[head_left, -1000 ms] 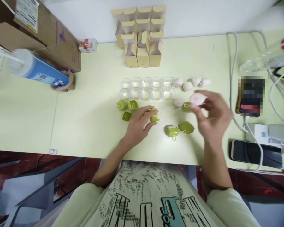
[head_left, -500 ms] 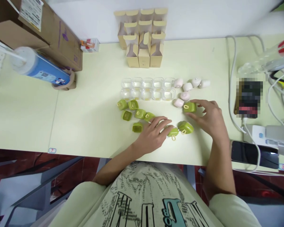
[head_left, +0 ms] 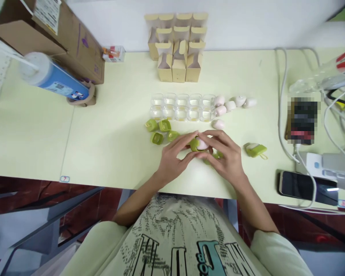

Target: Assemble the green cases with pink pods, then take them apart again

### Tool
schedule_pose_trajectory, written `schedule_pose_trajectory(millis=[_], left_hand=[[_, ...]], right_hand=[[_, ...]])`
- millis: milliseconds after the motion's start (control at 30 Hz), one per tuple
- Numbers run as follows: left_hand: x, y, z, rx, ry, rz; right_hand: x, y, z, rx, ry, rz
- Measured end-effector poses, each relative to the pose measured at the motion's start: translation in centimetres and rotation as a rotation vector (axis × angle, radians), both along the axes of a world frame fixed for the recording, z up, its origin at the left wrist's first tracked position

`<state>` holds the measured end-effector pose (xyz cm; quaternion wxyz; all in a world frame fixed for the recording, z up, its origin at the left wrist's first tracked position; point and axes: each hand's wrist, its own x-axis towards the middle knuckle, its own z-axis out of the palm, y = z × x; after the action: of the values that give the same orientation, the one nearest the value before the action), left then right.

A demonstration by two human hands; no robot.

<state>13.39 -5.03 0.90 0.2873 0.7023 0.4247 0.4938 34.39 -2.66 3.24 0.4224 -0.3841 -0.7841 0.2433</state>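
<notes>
My left hand (head_left: 174, 157) and my right hand (head_left: 225, 157) meet in front of me, fingertips closed around a small green case (head_left: 194, 144) with a pale pink rounded piece (head_left: 202, 144) in it. Part of the case is hidden by the fingers. Another green piece (head_left: 215, 156) shows partly behind my right fingers. To the right lies a green case with a cord loop (head_left: 256, 150), tilted. Several green case parts, among them an open one (head_left: 165, 125), lie beyond my left hand. Pale pink pieces (head_left: 230, 106) are grouped beyond my right hand.
Two rows of clear plastic boxes (head_left: 181, 112) stand past the green parts. Open cardboard boxes (head_left: 179, 69) are stacked by the wall. At left are a large carton (head_left: 83, 53) and a blue bottle (head_left: 57, 82). A phone (head_left: 307, 188), cables and a pixelated object (head_left: 303, 120) lie right.
Both hands have come together around a green case with a pink piece. A green case now lies farther right. One pink piece has shifted toward the clear boxes.
</notes>
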Motion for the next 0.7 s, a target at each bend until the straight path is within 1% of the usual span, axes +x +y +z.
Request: schedule_pose_trajectory(millis=[67,100,167,200,267,367,433,467,567,633,700], left_hand=[[-1.6,-0.2,0.5,-0.178,-0.113,-0.098],[-2.2,-0.3,0.8,-0.24,-0.158,-0.125],[-3.2,-0.2,1.3,-0.3,-0.199,-0.104],[-3.5,-0.2,1.4,-0.3,-0.186,-0.07],[-3.9,-0.1,1.5,-0.246,-0.107,0.008],[-4.0,-0.2,1.0,-0.087,0.037,0.067],[-3.9,-0.5,0.7,-0.021,0.079,0.114],[-3.8,-0.6,0.6,-0.015,0.084,0.151],[-3.5,-1.1,0.6,-0.064,0.098,0.277],[-3.4,-1.2,0.7,-0.054,0.137,0.307],[-3.3,-1.2,0.7,0.022,0.199,0.297]], right_hand=[[-0.8,0.3,-0.3,0.068,-0.038,0.002],[-1.2,0.4,-0.3,0.094,-0.079,0.008],[-2.1,0.5,-0.2,0.13,-0.187,0.035],[-2.5,0.5,-0.1,0.153,-0.236,0.044],[-3.5,0.5,0.0,0.228,-0.285,0.045],[-4.5,0.4,0.1,0.379,-0.267,0.014],[-4.8,0.4,0.3,0.419,-0.26,0.008],[-4.9,0.4,0.3,0.405,-0.257,0.022],[-5.1,0.5,0.5,0.313,-0.235,0.087],[-5.3,0.4,0.5,0.245,-0.221,0.087],[-5.4,0.4,0.4,0.163,-0.241,0.064]])
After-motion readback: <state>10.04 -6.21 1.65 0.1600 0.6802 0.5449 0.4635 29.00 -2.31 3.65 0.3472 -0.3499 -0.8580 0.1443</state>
